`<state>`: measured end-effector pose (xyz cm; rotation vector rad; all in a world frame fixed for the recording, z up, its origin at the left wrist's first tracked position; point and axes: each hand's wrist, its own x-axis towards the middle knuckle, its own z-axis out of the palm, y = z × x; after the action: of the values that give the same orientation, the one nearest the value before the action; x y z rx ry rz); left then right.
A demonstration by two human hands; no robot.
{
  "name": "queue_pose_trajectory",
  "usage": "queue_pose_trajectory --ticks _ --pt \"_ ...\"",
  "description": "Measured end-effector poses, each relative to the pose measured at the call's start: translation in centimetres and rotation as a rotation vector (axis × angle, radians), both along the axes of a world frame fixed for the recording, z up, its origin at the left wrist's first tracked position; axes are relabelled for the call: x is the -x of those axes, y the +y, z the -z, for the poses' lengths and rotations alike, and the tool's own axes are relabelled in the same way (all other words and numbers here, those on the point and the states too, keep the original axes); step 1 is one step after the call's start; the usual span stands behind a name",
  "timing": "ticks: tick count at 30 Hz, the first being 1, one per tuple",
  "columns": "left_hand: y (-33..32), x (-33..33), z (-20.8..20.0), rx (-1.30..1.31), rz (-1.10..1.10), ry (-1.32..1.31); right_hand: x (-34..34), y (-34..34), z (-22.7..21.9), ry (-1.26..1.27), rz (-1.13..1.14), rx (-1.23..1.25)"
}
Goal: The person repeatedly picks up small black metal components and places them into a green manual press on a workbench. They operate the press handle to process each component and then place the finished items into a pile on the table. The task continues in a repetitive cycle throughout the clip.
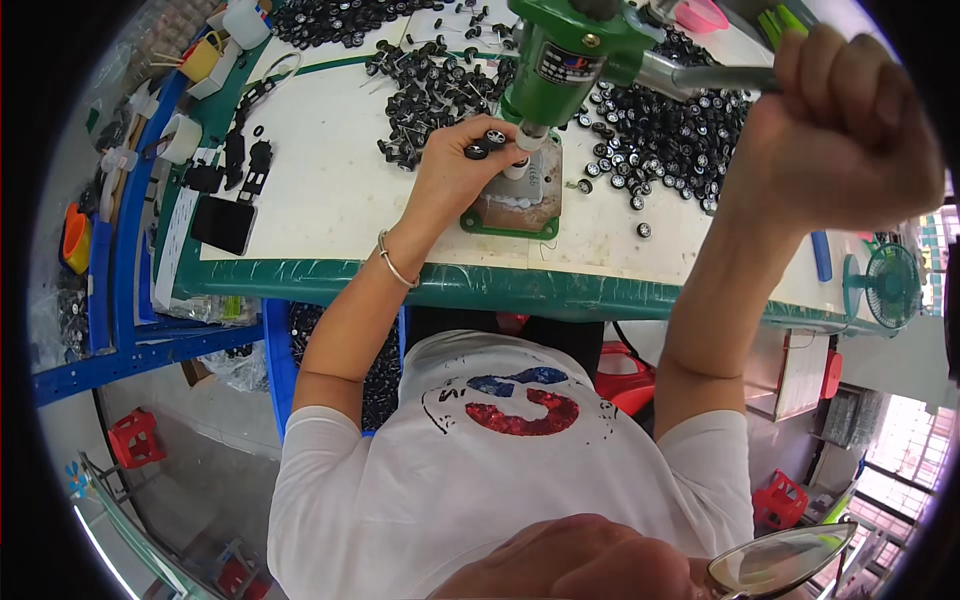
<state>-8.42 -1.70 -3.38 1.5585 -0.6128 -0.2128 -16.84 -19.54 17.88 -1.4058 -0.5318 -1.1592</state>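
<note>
A green hand press stands on the table in front of me, its ram pointing down over a metal base plate. My left hand is closed at the ram, with small black toy wheels with silver hubs between its fingers. One wheel sits at the white fixture under the ram; the fingertips partly hide it. Raised at the right, my right hand wraps round the end of the press's metal lever. Loose wheels are heaped right of the press, and wheels on thin axles lie left of it.
A black phone and black plastic parts lie at the table's left. Farther back is another wheel pile. A green fan stands at the right edge. Below the table's left side is a blue bin of small black parts.
</note>
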Motion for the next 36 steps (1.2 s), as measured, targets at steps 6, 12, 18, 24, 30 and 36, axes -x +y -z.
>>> queue_pose_trajectory --ticks 6,12,18,24,30,36 --pt "-0.3 0.5 0.2 0.059 -0.043 0.038 -1.2 0.2 -0.6 0.004 -0.126 0.014" --pt "-0.5 0.1 0.1 0.142 -0.036 0.267 -6.3 -1.3 -2.8 0.198 -0.075 -0.151" --pt "4.5 -0.5 -0.8 0.377 0.056 0.668 -11.4 -6.9 0.5 0.518 -0.378 -0.232" --pt "20.4 2.8 0.7 -0.352 0.147 0.587 -5.2 -5.0 7.9 0.574 0.124 -0.071" --pt "31.9 7.7 5.5 -1.068 0.042 0.128 0.6 -7.9 18.2 1.027 0.105 0.744" --pt "25.8 6.9 2.5 -0.905 0.235 0.417 0.8 -5.6 22.0 0.970 0.276 1.169"
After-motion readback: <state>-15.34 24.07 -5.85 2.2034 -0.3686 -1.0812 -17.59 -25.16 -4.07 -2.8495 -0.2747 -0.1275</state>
